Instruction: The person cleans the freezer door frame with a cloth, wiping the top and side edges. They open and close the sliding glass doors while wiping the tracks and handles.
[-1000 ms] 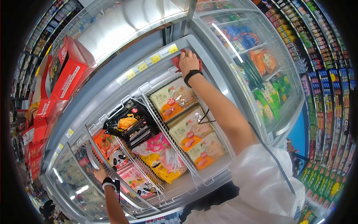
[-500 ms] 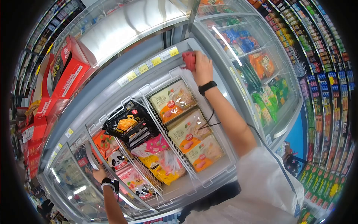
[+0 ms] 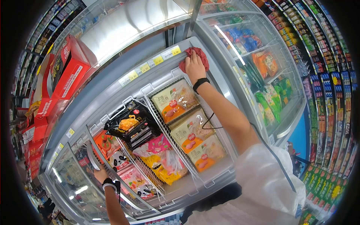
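My right hand [image 3: 195, 67] presses a crumpled red cloth [image 3: 203, 56] against the far inner corner of an open chest freezer [image 3: 221, 80]. Its fingers lie over the cloth, beside the yellow price labels [image 3: 165, 54]. On the left, my left hand [image 3: 99, 174] is closed at the lower end of the pale handle [image 3: 92, 157] of a sliding glass lid [image 3: 75, 176]; some of its fingers are hidden. Below my right hand, boxed frozen wontons [image 3: 174, 99] lie in a wire basket [image 3: 165, 129]. Black bags [image 3: 133, 123] and a yellow bag [image 3: 168, 167] fill the middle basket.
Red cartons [image 3: 69, 80] stand on the ledge at the left. A second freezer with a glass lid [image 3: 247, 56] adjoins on the right, holding colourful bags. Stocked shelves [image 3: 326, 105] line the right side. A dark cable [image 3: 270, 152] runs along my right arm.
My right hand has moved slightly left, and the cloth is now spread wider under its fingers against the corner. My left hand stays at the lid handle.
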### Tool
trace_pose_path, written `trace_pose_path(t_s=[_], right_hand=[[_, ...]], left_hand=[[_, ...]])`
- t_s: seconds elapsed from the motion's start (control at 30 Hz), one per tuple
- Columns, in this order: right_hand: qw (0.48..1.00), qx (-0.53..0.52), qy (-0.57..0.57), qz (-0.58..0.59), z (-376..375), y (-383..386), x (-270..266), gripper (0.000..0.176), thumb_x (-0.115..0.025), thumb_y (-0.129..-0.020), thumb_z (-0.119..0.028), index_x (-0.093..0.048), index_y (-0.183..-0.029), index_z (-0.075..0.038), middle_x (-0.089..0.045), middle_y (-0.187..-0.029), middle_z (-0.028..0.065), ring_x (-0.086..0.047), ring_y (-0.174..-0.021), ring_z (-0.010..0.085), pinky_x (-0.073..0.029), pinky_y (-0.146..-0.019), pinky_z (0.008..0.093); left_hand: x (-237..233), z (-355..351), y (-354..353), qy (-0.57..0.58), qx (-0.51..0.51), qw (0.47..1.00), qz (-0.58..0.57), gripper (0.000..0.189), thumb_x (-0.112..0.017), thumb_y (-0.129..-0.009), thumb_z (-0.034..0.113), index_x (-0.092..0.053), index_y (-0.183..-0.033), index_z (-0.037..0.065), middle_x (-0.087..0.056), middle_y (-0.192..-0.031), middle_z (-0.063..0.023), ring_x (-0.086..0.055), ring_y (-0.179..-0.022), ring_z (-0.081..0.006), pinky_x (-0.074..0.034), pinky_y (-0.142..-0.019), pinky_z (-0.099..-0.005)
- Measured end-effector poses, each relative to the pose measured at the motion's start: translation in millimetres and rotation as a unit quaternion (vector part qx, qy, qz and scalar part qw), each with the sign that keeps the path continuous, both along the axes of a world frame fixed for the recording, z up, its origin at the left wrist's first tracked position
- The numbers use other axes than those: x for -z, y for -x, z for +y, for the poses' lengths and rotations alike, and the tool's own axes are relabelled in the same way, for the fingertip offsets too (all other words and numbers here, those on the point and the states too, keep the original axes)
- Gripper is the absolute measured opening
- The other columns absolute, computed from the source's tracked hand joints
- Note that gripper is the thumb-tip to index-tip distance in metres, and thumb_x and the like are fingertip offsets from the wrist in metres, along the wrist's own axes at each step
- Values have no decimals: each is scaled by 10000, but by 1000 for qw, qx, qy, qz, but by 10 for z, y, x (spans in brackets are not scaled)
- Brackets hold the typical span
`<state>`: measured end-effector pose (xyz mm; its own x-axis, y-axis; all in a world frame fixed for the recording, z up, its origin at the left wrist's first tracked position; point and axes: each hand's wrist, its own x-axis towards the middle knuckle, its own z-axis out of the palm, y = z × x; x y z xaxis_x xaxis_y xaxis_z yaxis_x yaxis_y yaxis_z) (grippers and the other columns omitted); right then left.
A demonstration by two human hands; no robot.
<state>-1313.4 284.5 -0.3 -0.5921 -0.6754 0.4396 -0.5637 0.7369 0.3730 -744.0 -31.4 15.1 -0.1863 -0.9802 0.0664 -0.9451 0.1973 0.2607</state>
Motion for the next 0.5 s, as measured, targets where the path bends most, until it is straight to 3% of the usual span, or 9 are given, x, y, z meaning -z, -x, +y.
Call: trace_pose_path(t_s=[0.07,0.13,0.33,0.43,0.5], right_hand=[[998,19,6,-52,-31,-11,15,202,-476,-816,-123,-546,-944,18,-593,-1068,190,-471,-1161,302,-367,-922,357],[992,66,-26,-102,-136,-69,-110,227,-485,-801,-100,-561,-972,29,-592,-1006,138,-464,-1146,276,-356,-895,342],[995,52,45,-78,-113,46,16,273,-486,-828,-149,-589,-1029,4,-593,-1048,92,-427,-1154,258,-331,-892,348],[990,98,-50,-90,-252,-1,-93,227,-489,-818,-158,-568,-976,-16,-607,-999,87,-478,-1063,208,-372,-800,311],[989,99,-36,-100,-267,41,-42,208,-489,-817,-157,-565,-960,-25,-609,-1000,91,-485,-1047,209,-375,-795,311]], left_hand=[[-10,0,-36,-31,-12,999,0,439,-641,-713,262,-604,-1003,-65,-629,-906,-292,-607,-886,-432,-463,-778,-448],[-78,49,-4,-40,-17,999,13,437,-643,-711,259,-604,-1001,-66,-630,-905,-290,-607,-885,-431,-462,-776,-446],[-48,40,12,-27,-16,999,22,396,-619,-722,250,-609,-948,-75,-646,-844,-257,-618,-841,-407,-456,-765,-446],[-4,24,-39,-31,-18,999,5,414,-627,-725,268,-607,-950,-79,-640,-868,-267,-607,-863,-423,-452,-774,-449],[-7,-6,-36,-25,-17,999,-25,422,-630,-728,277,-606,-952,-80,-638,-885,-272,-601,-878,-429,-449,-781,-451]])
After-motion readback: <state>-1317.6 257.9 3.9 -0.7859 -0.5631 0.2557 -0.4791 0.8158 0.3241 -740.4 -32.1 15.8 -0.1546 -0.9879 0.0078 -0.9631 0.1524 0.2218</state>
